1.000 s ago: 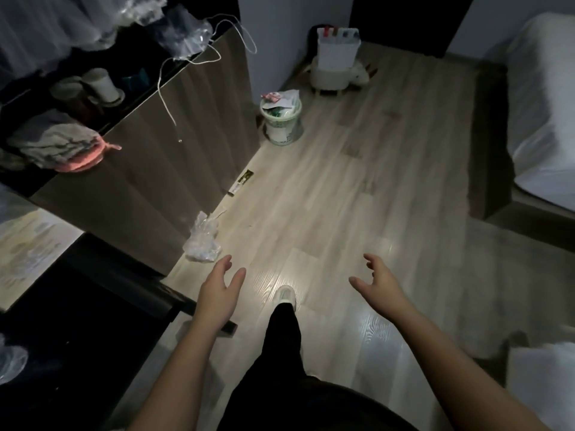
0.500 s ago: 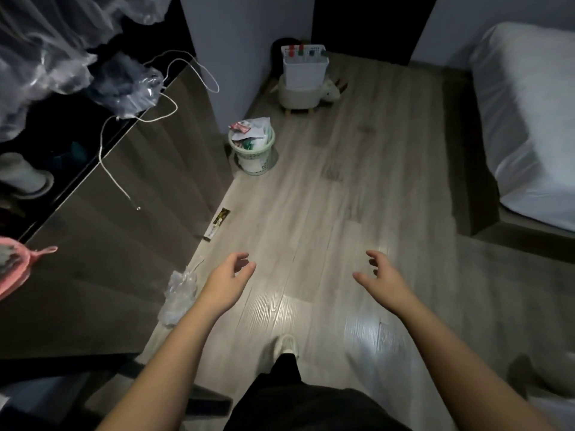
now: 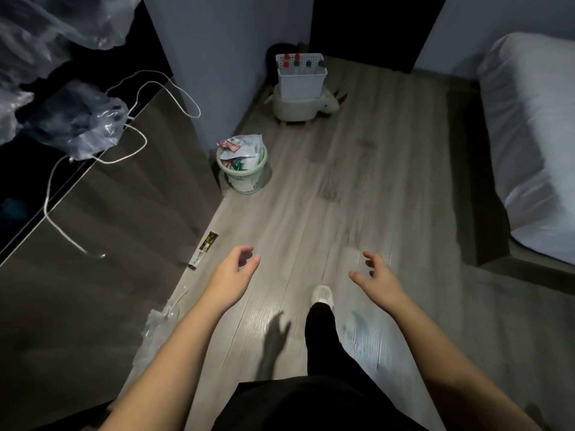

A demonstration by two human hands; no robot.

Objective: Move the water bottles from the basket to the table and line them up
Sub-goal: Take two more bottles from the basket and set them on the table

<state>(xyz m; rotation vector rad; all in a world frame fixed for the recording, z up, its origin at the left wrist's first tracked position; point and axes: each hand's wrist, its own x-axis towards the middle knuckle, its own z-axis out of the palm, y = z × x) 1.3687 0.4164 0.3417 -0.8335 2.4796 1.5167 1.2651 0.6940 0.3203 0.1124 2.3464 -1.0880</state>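
Note:
A white perforated basket [image 3: 301,83] stands on a small white stool [image 3: 292,106] in the far corner of the room. Several water bottles [image 3: 297,61] with red and green caps stick up inside it. My left hand [image 3: 231,276] and my right hand [image 3: 378,276] hang in front of me over the wooden floor, far from the basket. Both hold nothing and their fingers are loosely curled and apart. No table is in view.
A pale green waste bin [image 3: 243,169] full of wrappers stands by the wall on the left. A dark wooden cabinet [image 3: 102,244] runs along the left, with plastic bags [image 3: 74,126] and a white cable [image 3: 130,141] on top. A bed [image 3: 529,144] fills the right side.
The view has moved forward along the floor towards the far corner, so the basket and bin look nearer. Both hands stay empty in front of me.

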